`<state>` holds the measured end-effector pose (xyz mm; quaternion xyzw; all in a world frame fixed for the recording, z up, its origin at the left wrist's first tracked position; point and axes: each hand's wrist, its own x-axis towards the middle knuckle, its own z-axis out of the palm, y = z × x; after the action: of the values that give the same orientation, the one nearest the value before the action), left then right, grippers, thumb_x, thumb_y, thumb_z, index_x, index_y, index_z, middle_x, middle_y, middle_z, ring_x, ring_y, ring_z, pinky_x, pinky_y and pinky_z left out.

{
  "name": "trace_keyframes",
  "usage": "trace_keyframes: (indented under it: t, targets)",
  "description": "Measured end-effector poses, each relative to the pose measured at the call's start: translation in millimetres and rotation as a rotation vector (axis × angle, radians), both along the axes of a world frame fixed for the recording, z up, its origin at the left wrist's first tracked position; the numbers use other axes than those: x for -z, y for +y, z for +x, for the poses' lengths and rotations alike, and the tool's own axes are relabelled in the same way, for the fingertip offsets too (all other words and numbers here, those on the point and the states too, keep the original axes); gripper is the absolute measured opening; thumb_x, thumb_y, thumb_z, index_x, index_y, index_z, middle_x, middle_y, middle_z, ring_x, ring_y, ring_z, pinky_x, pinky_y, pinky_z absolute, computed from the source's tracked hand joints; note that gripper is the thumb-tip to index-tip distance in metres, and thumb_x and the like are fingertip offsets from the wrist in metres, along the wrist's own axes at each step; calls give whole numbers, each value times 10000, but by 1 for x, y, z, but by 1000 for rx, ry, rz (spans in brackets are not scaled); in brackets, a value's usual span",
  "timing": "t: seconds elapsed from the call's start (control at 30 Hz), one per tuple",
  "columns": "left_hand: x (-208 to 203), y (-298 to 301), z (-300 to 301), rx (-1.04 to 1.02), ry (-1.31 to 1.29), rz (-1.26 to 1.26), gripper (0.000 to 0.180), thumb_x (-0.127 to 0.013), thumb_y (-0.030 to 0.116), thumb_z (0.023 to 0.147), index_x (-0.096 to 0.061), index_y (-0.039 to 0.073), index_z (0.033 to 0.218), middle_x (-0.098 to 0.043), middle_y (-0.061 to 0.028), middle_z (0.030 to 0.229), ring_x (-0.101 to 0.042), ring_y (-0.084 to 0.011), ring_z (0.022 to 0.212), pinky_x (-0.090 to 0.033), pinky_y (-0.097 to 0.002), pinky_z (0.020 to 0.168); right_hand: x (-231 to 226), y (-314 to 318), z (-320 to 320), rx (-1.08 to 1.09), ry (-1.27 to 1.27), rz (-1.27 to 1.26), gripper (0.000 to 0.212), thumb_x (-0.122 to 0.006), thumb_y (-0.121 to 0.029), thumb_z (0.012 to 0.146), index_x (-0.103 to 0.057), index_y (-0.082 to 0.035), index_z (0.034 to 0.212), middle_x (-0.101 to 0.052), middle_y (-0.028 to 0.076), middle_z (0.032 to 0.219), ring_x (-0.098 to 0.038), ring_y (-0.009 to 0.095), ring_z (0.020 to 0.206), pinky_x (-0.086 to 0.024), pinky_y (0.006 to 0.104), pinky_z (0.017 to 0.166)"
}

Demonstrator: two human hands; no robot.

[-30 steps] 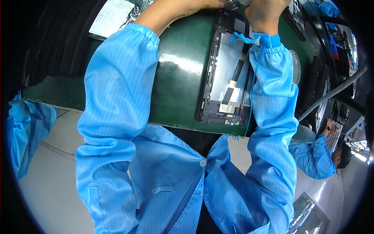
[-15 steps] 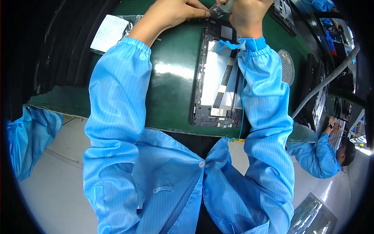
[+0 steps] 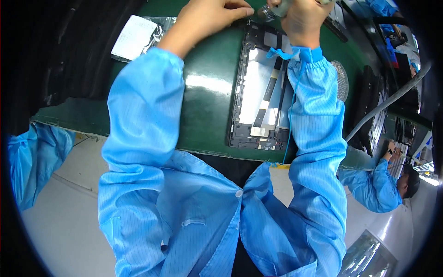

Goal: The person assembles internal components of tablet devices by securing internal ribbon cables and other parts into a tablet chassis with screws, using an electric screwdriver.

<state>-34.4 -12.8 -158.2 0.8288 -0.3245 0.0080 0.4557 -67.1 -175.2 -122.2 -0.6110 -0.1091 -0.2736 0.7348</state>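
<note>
A tablet-like device (image 3: 258,87) lies opened on the green table, black-framed with a silvery inside and a dark ribbon strip across it. Past its far edge, my right hand (image 3: 304,18) is closed round what looks like an electric screwdriver (image 3: 268,13), grey with a clear, shiny nose; the upper picture edge cuts off the rest. My left hand (image 3: 214,16) is beside the device's far left corner, thumb and fingers drawn together; anything between them is too small to make out. A blue wrist strap (image 3: 310,54) with a thin cord circles my right wrist.
A clear bag with a white paper (image 3: 134,37) lies left of my left arm. A round dish of small parts (image 3: 340,81) stands right of my right sleeve. Dark panels (image 3: 373,106) and a grey cable (image 3: 392,104) are farther right. A co-worker (image 3: 378,184) sits at the right.
Both hands have shifted slightly right. The screwdriver has moved right, off the device's far left corner, and more of that corner shows.
</note>
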Motion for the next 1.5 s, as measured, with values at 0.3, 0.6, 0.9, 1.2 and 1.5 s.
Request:
trace_keyframes:
  t: [0.3,0.6,0.9,1.2,1.5]
  targets:
    - [-18,-21,-186,-356,24,430,823,-883,572,609,-488,-75,929,-582,-233,841,-640,-379,731,-543,-453,630,-54,-80,-105,234,6,-54,200,-516,120,780,-628,102,945,-710,204,958,-543,136,518,-445,273,488]
    - [-20,-21,-160,-216,534,-65,426,-708,312,949,-545,-55,1092,-627,-93,872,-559,-131,750,-473,-287,672,-43,-141,-174,418,68,-95,274,-528,120,769,-625,80,1022,-706,208,954,-545,103,530,-454,246,492]
    - [-66,-46,78,-232,488,-358,274,-611,270,1014,-623,-4,1026,-571,23,782,-455,-56,672,-382,-235,595,-41,-170,-186,515,120,-198,281,-540,99,779,-624,52,1043,-709,165,956,-585,98,573,-483,242,535]
    - [20,-31,271,-335,416,118,360,-642,371,932,-640,22,845,-644,-97,829,-561,-199,703,-421,-355,642,-38,-178,-185,531,156,-280,373,-553,108,761,-595,42,1126,-691,142,1017,-705,239,994,-549,322,784]
    - [3,-247,192,-230,142,443,940,-643,716,800,-582,-126,1212,-657,-301,1175,-664,-428,1061,-513,-432,947,-32,-181,-175,625,61,-212,277,-642,27,705,-714,6,972,-710,94,866,-670,153,728,-529,287,684]
